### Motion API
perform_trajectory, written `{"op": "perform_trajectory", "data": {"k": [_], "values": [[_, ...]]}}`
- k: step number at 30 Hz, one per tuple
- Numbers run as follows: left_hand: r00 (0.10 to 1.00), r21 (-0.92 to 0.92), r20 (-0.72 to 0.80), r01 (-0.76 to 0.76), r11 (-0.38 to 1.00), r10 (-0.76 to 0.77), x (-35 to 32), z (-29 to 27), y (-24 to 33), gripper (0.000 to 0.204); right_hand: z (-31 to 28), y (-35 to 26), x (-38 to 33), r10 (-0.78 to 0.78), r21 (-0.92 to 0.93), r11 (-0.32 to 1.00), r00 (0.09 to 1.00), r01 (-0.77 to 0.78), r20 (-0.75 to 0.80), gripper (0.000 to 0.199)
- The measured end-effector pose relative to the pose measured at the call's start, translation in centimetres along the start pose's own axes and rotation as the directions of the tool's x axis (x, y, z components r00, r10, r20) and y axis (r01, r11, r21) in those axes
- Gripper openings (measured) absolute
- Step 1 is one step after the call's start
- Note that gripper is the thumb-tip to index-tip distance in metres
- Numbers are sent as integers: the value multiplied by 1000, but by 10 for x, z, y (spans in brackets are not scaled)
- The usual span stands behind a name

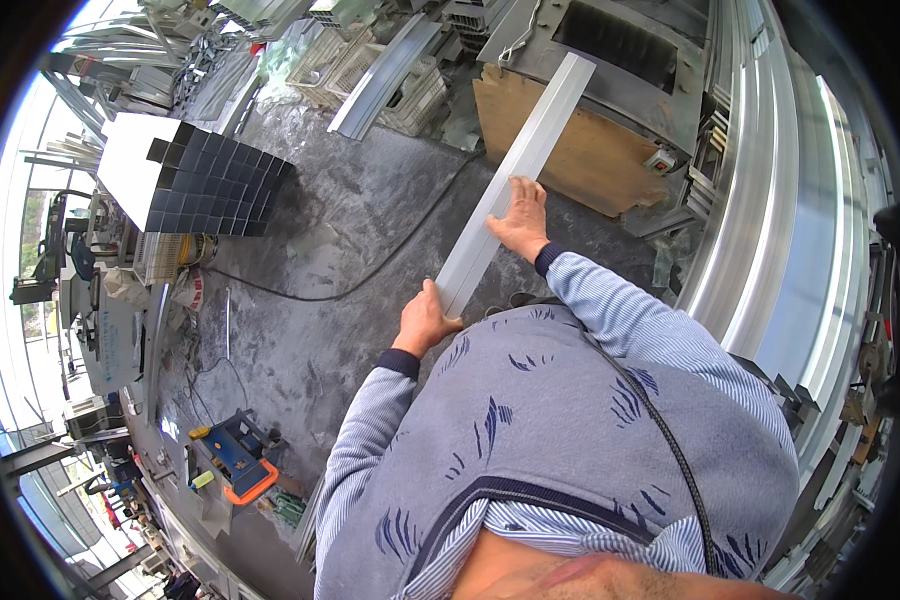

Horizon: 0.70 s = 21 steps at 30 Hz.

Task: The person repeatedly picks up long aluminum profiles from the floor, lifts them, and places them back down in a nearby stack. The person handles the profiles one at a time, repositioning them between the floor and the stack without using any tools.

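Observation:
A long, flat silver metal profile (532, 150) with a lengthwise groove slants away from my body, held in both hands. My left hand (427, 320) is closed round its near end, thumb up along the edge. Farther along, my right hand (522, 222) grips the right edge, with some fingers hidden beneath. The profile's far end overlaps the grey metal top of a machine (530, 40), beside a dark rectangular opening (615, 45). Whether that end touches the top, I cannot tell.
Below the machine top is a brown board (560, 145). Long metal profiles (750, 190) line the right side. A black cable (370, 275) crosses the grey floor. Dark square tubes (220, 185) are stacked at left, crates (415, 100) stand ahead, and a blue-orange tool case (240, 465) sits lower left.

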<state>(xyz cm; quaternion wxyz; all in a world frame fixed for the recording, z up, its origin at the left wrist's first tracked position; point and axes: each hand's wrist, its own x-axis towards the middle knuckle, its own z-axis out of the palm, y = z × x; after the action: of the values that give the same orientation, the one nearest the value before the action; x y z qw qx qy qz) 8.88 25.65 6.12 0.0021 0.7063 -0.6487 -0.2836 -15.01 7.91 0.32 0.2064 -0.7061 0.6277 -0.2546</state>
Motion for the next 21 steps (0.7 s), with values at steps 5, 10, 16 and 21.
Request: {"op": "perform_trajectory", "data": {"k": [5,10,16,21], "values": [[999,51,24,23,998,-24,-35,-29,-17,75,-3,31,30,486,795,396,839,-460,243,84],[991,-8,115,70,997,-69,-75,-54,-19,69,-21,31,36,-93,640,-504,772,-581,628,58],[900,-783,437,373,498,12,-185,-82,-25,78,-16,-43,21,-136,494,-183,519,-850,844,54],[808,-463,539,520,-718,238,-272,-54,-3,87,4,-102,-20,16,360,165,367,-918,930,62]]}}
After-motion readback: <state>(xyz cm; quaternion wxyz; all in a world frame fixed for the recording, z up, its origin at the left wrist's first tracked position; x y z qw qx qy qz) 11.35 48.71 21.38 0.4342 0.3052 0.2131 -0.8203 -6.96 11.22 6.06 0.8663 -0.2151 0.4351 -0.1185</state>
